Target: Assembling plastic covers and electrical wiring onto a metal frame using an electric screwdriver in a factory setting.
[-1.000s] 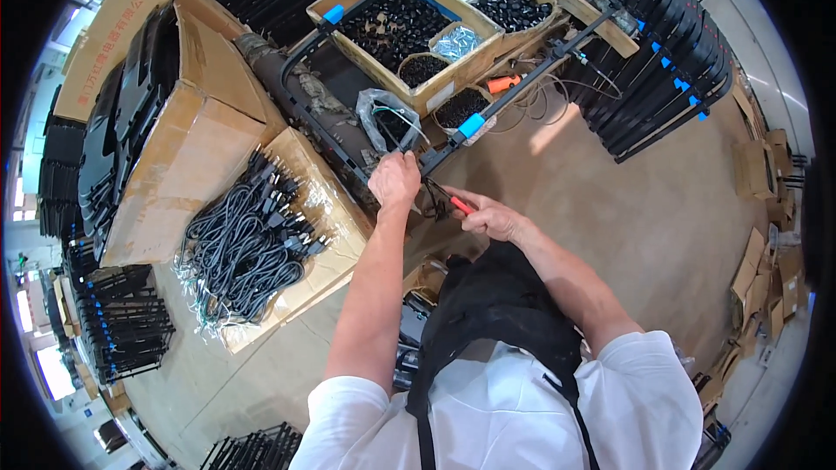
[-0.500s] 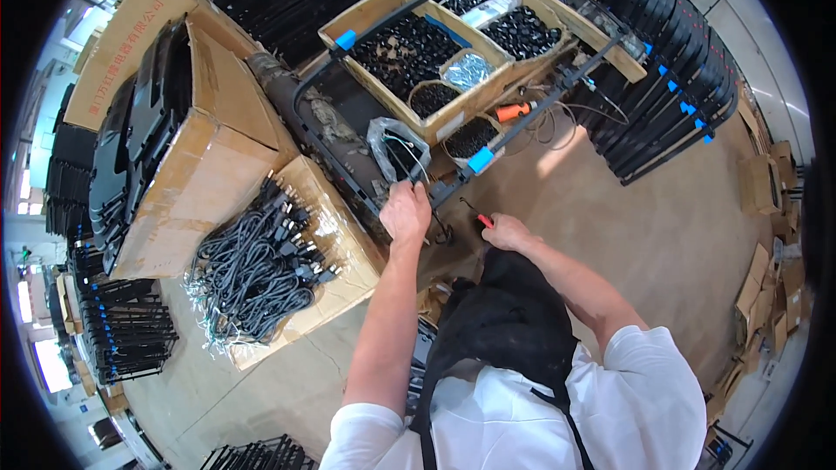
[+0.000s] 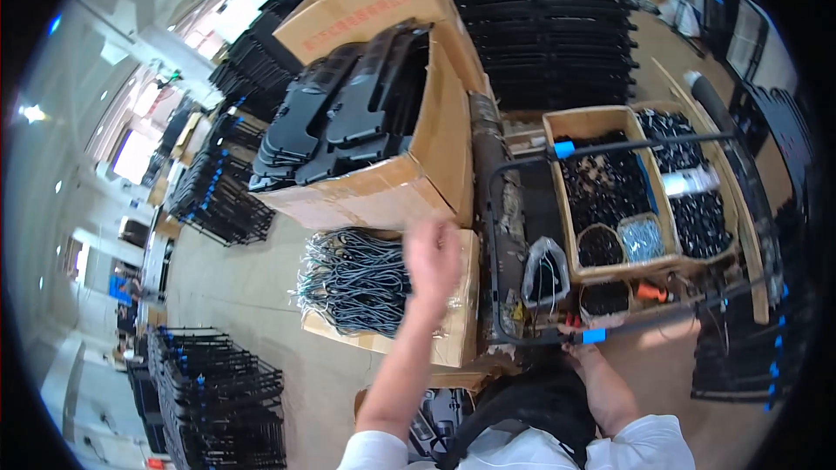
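My left hand (image 3: 433, 265) is over the open cardboard box of black power cords (image 3: 353, 283), smeared by motion, so its fingers cannot be made out. My right hand (image 3: 585, 355) is low at the near bar of a black tubular metal frame (image 3: 494, 244). It is closed on a small red-handled tool (image 3: 572, 320), partly hidden, whose exact kind I cannot make out. Blue tape (image 3: 594, 336) wraps the bar close to this hand. Inside the frame's outline sits a clear plastic bag (image 3: 546, 270) with dark contents.
A large carton (image 3: 366, 196) of black plastic panels stands behind the cords. Wooden trays (image 3: 557, 200) hold small black parts and a tub of silvery screws (image 3: 642, 238). An orange-handled tool (image 3: 653, 292) lies near them. Black frames are stacked at the left (image 3: 218, 400) and back (image 3: 544, 26).
The view has turned left. My left hand has left the frame's near corner and moved over the power cords. My right hand, still with the red-handled tool, is now close against the near bar.
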A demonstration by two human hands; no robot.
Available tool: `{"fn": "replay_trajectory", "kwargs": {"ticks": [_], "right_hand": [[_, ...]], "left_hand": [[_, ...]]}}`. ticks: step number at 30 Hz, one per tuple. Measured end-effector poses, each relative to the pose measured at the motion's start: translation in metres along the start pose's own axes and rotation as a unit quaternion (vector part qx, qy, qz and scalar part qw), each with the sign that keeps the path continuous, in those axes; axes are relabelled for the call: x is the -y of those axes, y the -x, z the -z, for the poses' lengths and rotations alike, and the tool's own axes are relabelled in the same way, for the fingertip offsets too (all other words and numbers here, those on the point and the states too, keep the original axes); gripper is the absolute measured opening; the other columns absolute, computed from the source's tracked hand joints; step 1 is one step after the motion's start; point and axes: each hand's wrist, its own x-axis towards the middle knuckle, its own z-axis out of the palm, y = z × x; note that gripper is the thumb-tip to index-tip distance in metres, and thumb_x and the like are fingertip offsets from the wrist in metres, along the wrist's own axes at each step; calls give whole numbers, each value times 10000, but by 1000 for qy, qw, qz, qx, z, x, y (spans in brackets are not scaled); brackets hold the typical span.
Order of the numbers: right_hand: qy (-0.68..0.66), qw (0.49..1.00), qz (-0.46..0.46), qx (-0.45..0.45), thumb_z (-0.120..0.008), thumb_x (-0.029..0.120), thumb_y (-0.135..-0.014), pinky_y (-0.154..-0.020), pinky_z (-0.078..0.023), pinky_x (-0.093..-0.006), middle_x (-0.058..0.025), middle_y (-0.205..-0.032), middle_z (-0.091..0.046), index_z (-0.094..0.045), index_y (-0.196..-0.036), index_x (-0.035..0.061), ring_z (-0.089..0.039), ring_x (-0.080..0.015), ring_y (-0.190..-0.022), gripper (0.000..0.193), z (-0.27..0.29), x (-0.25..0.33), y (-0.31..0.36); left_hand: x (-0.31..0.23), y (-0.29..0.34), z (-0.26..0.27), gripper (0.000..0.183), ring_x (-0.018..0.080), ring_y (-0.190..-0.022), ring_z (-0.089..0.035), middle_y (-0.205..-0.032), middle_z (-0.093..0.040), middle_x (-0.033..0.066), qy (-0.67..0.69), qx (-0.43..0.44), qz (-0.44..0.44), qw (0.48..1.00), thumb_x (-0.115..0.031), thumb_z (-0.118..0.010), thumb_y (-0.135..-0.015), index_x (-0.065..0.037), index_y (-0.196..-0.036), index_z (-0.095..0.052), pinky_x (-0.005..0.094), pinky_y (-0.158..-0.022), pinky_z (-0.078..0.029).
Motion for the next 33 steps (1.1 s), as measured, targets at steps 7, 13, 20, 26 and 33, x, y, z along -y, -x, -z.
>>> {"fn": "replay_trajectory", "kwargs": {"ticks": [7,13,20,26,33], "right_hand": [[466,873,76,118,-806,391,-853,-833,-566,-406,-88,-966,-767,-772,-1103,128,-711,-241,-916,365,51,58,108],[430,889,139,68,-787,340,-855,-878,-601,-378,-207,-1167,-764,-655,-1372,-46,-748,-278,-1025,659,124,126,180],[379,919,102,14,-802,368,-858,-979,-582,-399,-210,-1237,-755,-620,-1426,-33,-732,-302,-1147,719,163,166,263],[474,847,170,168,-731,296,-952,-960,-580,-362,-141,-1228,-771,-657,-1393,8,-742,-234,-1110,531,150,237,310],[292,858,418,65,-727,186,-994,-761,-566,-277,-48,-994,-757,-716,-1270,-5,-676,-102,-828,335,25,342,336]], "left_hand": [[28,-232,100,684,387,-1282,-609,-1332,-663,230,-325,-153,38,933,-565,-711,-924,-36,-1356,-667,471,-1107,-469],[71,-335,77,1177,412,-1442,-515,-1519,-561,255,-294,112,269,910,-781,-810,-692,-36,-1543,-486,511,-1180,-427],[42,-334,63,1199,436,-1505,-405,-1604,-437,273,-353,65,277,891,-623,-862,-683,-108,-1637,-351,573,-1203,-361],[-20,-293,104,1144,452,-1437,-467,-1521,-533,286,-329,-113,135,928,-656,-805,-725,-58,-1609,-393,528,-1188,-390],[-104,-52,-4,1184,509,-1335,-453,-1440,-494,317,-80,31,54,995,-451,-882,-690,-25,-1631,-304,605,-1157,-378]]}}
